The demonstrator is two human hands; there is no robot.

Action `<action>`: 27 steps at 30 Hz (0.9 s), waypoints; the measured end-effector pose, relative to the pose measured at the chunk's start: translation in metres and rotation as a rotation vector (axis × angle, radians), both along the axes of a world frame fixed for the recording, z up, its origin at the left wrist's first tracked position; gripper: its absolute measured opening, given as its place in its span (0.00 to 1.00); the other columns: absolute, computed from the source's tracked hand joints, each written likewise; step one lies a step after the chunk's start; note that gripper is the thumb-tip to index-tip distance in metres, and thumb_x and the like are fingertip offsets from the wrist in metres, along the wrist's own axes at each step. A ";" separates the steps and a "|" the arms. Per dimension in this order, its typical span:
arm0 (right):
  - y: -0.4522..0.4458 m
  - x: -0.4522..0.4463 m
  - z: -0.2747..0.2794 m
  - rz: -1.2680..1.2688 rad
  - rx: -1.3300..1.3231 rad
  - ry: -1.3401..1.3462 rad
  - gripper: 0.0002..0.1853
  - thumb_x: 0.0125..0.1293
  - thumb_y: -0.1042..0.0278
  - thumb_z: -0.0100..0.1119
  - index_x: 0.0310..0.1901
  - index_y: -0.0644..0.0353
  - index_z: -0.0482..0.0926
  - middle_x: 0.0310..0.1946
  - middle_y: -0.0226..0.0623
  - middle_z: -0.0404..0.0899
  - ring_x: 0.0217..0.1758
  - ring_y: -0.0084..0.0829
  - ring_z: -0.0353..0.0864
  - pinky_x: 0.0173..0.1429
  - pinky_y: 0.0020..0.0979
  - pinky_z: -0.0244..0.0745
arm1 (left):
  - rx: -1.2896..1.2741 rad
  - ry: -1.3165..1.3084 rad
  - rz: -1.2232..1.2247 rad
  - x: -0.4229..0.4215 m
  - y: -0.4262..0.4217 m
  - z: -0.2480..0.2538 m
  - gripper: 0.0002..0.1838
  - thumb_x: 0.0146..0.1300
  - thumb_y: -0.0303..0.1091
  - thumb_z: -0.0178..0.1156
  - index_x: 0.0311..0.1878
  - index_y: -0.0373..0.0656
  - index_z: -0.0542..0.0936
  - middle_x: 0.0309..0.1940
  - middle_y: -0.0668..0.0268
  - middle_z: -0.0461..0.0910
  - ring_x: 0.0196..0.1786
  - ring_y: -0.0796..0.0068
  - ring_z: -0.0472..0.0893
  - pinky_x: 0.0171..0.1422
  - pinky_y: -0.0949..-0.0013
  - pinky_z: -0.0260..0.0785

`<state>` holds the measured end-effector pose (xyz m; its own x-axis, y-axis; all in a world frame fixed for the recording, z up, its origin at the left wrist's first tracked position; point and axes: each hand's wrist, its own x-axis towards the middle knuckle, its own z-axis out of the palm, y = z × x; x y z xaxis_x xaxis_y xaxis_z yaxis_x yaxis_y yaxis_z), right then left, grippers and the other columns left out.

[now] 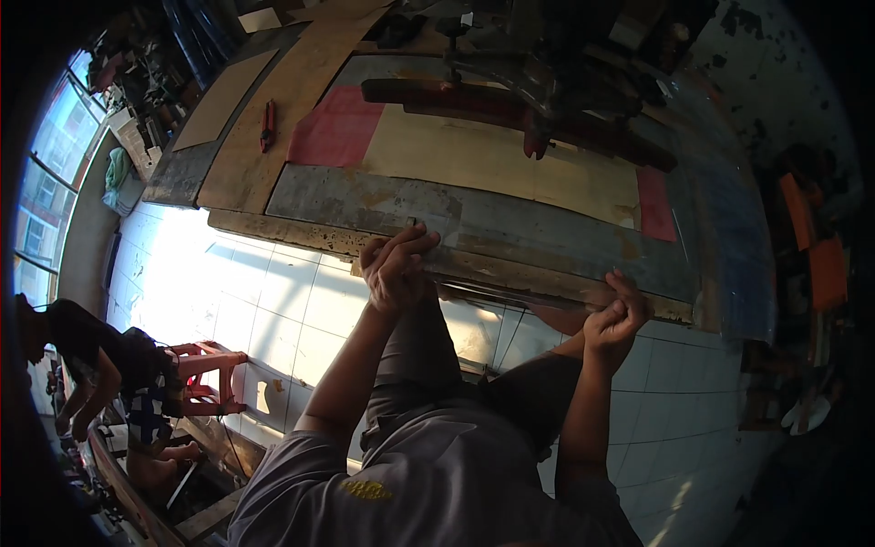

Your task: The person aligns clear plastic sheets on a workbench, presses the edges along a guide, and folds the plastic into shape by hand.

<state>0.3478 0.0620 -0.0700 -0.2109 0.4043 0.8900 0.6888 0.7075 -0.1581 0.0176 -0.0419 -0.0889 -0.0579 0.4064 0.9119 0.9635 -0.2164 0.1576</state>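
At the front edge of the workbench point(301, 230), my left hand point(398, 266) is closed in a pinch with curled fingers. My right hand point(616, 319) is closed the same way farther right along that edge. What the fingers hold is hard to make out; a thin, possibly clear sheet edge seems to run between them. Beyond my hands, a pale yellow sheet point(492, 159) with a red left end point(337, 126) and a red right end point(654, 202) lies on a grey board point(365, 193). A dark red bar point(437, 96) on a metal mechanism point(556, 73) spans above it.
Red-handled pliers point(267, 126) lie on a wooden plank point(246, 150) at the left, beside a brown cardboard piece point(223, 100). A red stool point(208, 376) stands on the tiled floor, near another person point(96, 356) at lower left. Orange objects point(828, 273) are at the right.
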 end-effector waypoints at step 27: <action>-0.010 0.009 0.077 0.218 -0.779 0.642 0.13 0.79 0.61 0.63 0.48 0.66 0.82 0.30 0.31 0.80 0.31 0.18 0.79 0.25 0.23 0.78 | -0.130 -1.009 -0.271 0.023 -0.022 0.088 0.13 0.72 0.24 0.68 0.57 0.37 0.79 0.25 0.70 0.83 0.23 0.88 0.77 0.26 0.79 0.66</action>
